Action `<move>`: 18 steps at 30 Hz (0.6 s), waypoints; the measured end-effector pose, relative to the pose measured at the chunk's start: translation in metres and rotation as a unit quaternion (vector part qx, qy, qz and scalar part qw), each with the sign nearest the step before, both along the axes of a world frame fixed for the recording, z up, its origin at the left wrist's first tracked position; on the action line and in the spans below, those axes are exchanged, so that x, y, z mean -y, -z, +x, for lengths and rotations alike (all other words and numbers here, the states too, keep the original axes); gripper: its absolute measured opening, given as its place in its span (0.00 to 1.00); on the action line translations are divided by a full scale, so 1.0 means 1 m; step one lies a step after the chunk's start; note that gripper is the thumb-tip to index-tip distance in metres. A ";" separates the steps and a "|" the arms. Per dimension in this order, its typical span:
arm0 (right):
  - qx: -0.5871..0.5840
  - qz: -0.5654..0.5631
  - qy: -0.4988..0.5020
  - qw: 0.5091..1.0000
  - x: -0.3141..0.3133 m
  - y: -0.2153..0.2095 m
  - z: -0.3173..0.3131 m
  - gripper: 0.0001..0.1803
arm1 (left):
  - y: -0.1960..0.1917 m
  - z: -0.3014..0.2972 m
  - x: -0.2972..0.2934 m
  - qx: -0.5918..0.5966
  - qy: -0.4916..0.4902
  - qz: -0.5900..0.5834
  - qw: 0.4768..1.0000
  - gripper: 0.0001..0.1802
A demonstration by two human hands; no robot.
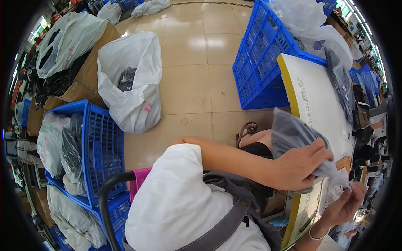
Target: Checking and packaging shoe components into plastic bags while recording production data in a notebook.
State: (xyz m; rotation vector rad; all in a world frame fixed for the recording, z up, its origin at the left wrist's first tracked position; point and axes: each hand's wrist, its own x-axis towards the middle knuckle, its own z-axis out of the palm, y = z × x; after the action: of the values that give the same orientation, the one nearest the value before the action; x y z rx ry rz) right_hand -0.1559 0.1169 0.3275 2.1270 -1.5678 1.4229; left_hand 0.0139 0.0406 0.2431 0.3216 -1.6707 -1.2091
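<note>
- A clear plastic bag (293, 136) of dark goods, long axis slanting from upper left to lower right, is held over the white, yellow-edged table (312, 90).
- Left hand (299, 167) fingers close on its lower end; right hand (345, 205) pinches the bag's crumpled corner.
- A blue crate (261, 54) stands just beyond the table edge; bare tiled floor (188, 79) lies open to the left, toward a white sack (134, 79).

single view: head-worn fisheye, looking steeply down, near the person's shoulder and hands; white table (318, 100) at right, tiled floor (192, 75) far; edges bend toward rim.
</note>
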 end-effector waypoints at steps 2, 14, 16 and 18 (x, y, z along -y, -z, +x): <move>-0.019 0.030 -0.022 0.999 0.005 0.001 0.012 0.04 | -0.005 0.001 0.001 0.049 -0.134 -0.151 0.978 0.33; -0.050 0.300 -0.146 0.941 0.066 0.028 0.072 0.08 | 0.086 0.171 0.142 0.410 -0.108 0.066 0.903 0.17; -0.045 0.301 -0.153 0.940 0.064 0.025 0.061 0.08 | 0.078 0.269 0.166 0.343 -0.158 0.224 0.899 0.22; -0.044 0.357 -0.155 0.920 0.067 0.029 0.052 0.08 | 0.055 0.349 0.162 0.290 -0.263 0.279 0.877 0.19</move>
State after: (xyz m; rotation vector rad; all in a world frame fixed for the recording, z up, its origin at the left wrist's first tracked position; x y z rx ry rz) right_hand -0.1041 0.0501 0.2988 2.8987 -1.9985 0.8536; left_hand 0.3628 -0.1218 0.1877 1.5240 -1.5074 -1.2030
